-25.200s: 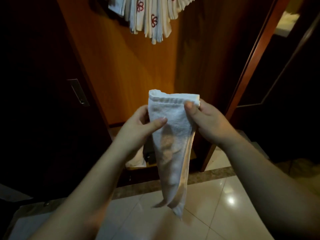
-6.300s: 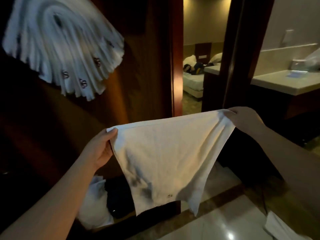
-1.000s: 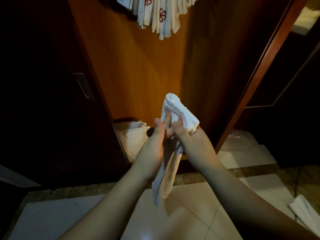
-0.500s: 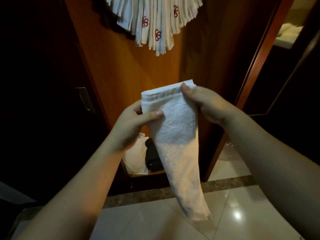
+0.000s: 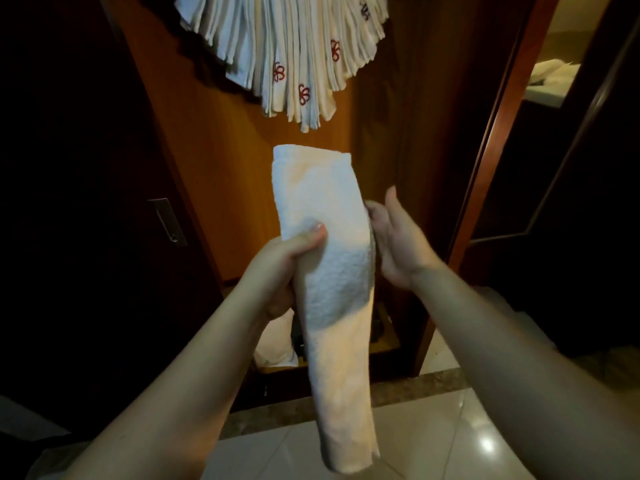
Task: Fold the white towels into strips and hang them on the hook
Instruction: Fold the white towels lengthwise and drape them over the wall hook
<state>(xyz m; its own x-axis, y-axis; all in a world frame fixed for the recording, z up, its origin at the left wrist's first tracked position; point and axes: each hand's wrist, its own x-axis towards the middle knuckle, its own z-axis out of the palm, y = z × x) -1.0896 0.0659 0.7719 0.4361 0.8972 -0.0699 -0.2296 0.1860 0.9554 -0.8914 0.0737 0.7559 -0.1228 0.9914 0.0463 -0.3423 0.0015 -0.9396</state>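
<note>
Head view, looking forward and down. I am gripping the folded white towel (image 5: 325,271) in my left hand (image 5: 280,268), thumb curled across its near face and fingers wrapped behind (those fingers are hidden by the cloth). The strip's long axis is running nearly upright: its squared top edge is standing above my thumb, its loose tail is hanging well below my wrist toward the tiled floor (image 5: 433,441). My right hand (image 5: 398,244) is hovering just beside the strip's right edge, fingers straight and relaxed, holding nothing; whether its fingertips are touching the cloth I cannot tell. The left hand is therefore the nearer, carrying hand. The hung towels (image 5: 291,53) are fanning out above and slightly beyond the strip's top edge, against the wooden panel (image 5: 214,157); the hook itself is out of sight. I am judging the coming move to be an upward lift, through the open gap between the strip's top and the lowest hanging tips.
</note>
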